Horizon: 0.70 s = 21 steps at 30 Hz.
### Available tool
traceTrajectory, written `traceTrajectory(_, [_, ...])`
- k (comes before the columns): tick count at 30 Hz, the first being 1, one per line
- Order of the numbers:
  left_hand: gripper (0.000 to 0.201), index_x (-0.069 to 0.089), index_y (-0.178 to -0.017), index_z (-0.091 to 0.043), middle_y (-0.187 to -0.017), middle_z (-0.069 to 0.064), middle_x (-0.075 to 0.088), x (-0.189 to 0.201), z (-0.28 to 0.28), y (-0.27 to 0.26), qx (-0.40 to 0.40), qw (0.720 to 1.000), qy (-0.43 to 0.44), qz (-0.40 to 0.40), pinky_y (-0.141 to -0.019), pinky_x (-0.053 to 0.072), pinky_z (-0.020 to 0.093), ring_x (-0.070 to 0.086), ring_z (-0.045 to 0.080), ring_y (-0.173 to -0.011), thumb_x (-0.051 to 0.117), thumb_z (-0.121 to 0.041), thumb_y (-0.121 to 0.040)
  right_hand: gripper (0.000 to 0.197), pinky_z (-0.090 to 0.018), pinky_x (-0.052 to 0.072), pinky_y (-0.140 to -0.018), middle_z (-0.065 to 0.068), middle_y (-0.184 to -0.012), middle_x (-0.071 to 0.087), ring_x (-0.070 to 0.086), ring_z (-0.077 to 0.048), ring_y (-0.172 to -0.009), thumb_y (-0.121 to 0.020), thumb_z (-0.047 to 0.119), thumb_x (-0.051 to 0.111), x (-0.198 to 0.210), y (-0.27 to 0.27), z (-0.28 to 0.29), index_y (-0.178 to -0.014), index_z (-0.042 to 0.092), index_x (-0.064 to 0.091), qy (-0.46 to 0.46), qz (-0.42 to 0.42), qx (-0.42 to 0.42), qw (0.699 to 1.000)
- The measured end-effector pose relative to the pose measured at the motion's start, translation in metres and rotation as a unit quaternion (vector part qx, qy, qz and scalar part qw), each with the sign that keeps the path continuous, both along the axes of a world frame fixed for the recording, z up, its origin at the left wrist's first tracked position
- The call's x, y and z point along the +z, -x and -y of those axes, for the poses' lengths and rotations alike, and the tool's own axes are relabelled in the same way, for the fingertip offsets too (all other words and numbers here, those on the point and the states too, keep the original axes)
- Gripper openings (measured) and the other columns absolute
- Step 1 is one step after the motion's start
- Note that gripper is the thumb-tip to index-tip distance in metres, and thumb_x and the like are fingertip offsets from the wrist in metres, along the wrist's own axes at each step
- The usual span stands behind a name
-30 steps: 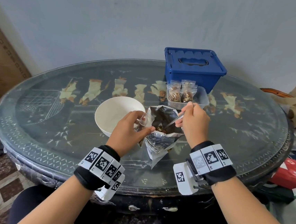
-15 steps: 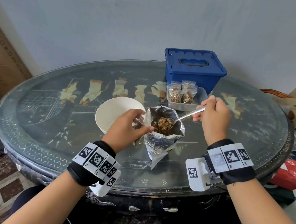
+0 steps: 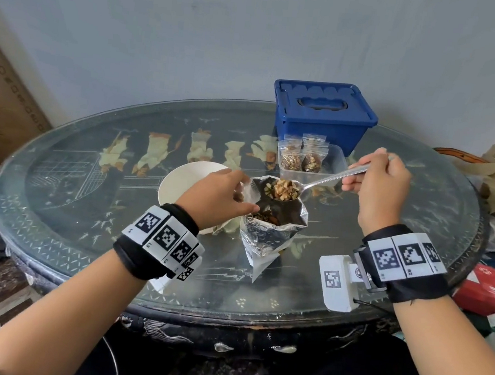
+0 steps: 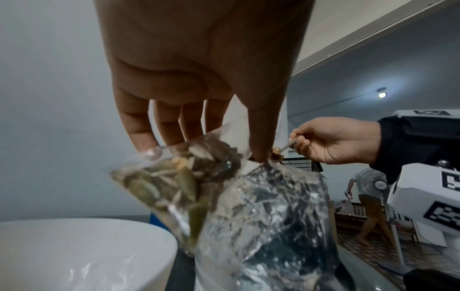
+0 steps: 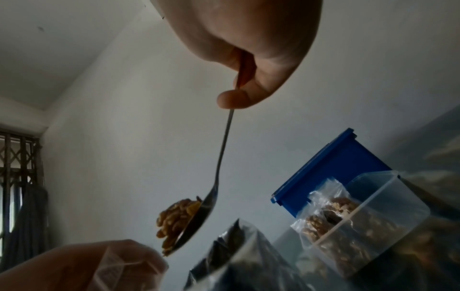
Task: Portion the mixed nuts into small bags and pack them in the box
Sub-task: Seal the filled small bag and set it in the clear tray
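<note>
A silver foil pouch of mixed nuts [image 3: 272, 232] stands open at the table's middle. My left hand [image 3: 221, 197] pinches a small clear bag [image 4: 171, 185], partly filled with nuts and seeds, beside the pouch's mouth. My right hand [image 3: 379, 185] grips a metal spoon [image 3: 325, 181] by its handle. The spoon's bowl, heaped with nuts [image 5: 179, 218], hovers over the pouch, close to the small bag's opening. A clear plastic box [image 3: 330, 162] behind the pouch holds filled small bags [image 3: 291, 158].
A white bowl [image 3: 180, 181] sits left of the pouch, partly under my left hand. A closed blue lidded bin [image 3: 323, 113] stands behind the clear box. The glass-topped oval table [image 3: 87, 202] has cardboard boxes and clutter to its right.
My right hand drew the spoon out of the foil pouch, loaded with nuts, and lifted it up and to the right. The left hand stayed at the pouch's mouth with the small bag.
</note>
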<state>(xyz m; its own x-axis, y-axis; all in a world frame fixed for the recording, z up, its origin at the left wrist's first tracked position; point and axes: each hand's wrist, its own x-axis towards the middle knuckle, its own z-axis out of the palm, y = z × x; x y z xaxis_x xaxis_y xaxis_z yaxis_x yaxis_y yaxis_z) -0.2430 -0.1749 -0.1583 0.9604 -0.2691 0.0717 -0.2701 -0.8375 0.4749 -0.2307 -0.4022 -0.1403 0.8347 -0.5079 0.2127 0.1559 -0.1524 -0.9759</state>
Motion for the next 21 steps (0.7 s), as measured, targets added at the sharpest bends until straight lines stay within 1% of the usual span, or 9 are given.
traceTrajectory(3, [0.054, 0.051, -0.124, -0.015, -0.111, 0.001, 0.058, 0.008, 0.004, -0.004, -0.015, 1.0, -0.026, -0.007, -0.076, 0.038, 0.02, 0.053, 0.011, -0.088, 0.066, -0.044, -0.08, 0.034, -0.02, 0.046, -0.043, -0.006, -0.062, 0.058, 0.053, -0.008, -0.04, -0.101, 0.02, 0.033, 0.007, 0.0, 0.0, -0.072, 0.015, 0.049, -0.02, 0.014, 0.005, 1.0])
traceTrajectory(7, [0.051, 0.052, -0.119, -0.014, -0.107, 0.002, 0.06, 0.012, 0.011, -0.007, -0.023, 0.999, -0.036, -0.01, -0.078, 0.044, 0.025, 0.056, 0.016, -0.091, 0.066, -0.044, -0.08, 0.034, -0.021, 0.048, -0.044, -0.006, -0.065, 0.059, 0.055, -0.008, -0.041, -0.102, 0.022, 0.033, 0.009, -0.001, -0.004, -0.073, 0.016, 0.049, -0.007, 0.021, 0.023, 0.999])
traceTrajectory(15, [0.05, 0.051, -0.12, -0.013, -0.11, 0.003, 0.059, 0.012, 0.018, -0.006, -0.031, 0.999, -0.038, -0.012, -0.077, 0.042, 0.023, 0.055, 0.017, -0.093, 0.065, -0.043, -0.081, 0.032, -0.021, 0.051, -0.048, -0.007, -0.07, 0.061, 0.058, -0.009, -0.047, -0.102, 0.021, 0.033, 0.008, 0.001, -0.008, -0.076, 0.015, 0.051, 0.011, 0.03, 0.079, 0.996])
traceTrajectory(19, [0.052, 0.051, -0.121, -0.013, -0.113, 0.004, 0.057, 0.009, 0.019, -0.005, -0.029, 0.999, -0.031, 0.0, -0.079, 0.04, 0.023, 0.054, 0.017, -0.098, 0.066, -0.043, -0.081, 0.032, -0.021, 0.052, -0.05, -0.012, -0.072, 0.061, 0.06, -0.01, -0.049, -0.101, 0.021, 0.035, 0.011, 0.001, -0.007, -0.077, 0.012, 0.053, 0.029, 0.039, 0.102, 0.994])
traceTrajectory(21, [0.054, 0.05, -0.123, -0.013, -0.115, 0.003, 0.057, 0.007, 0.019, -0.005, -0.025, 0.999, -0.027, 0.003, -0.079, 0.039, 0.022, 0.054, 0.018, -0.099, 0.065, -0.044, -0.08, 0.031, -0.021, 0.052, -0.051, -0.012, -0.072, 0.061, 0.061, -0.01, -0.051, -0.101, 0.02, 0.037, 0.014, 0.003, -0.007, -0.077, 0.012, 0.054, 0.041, 0.043, 0.119, 0.991])
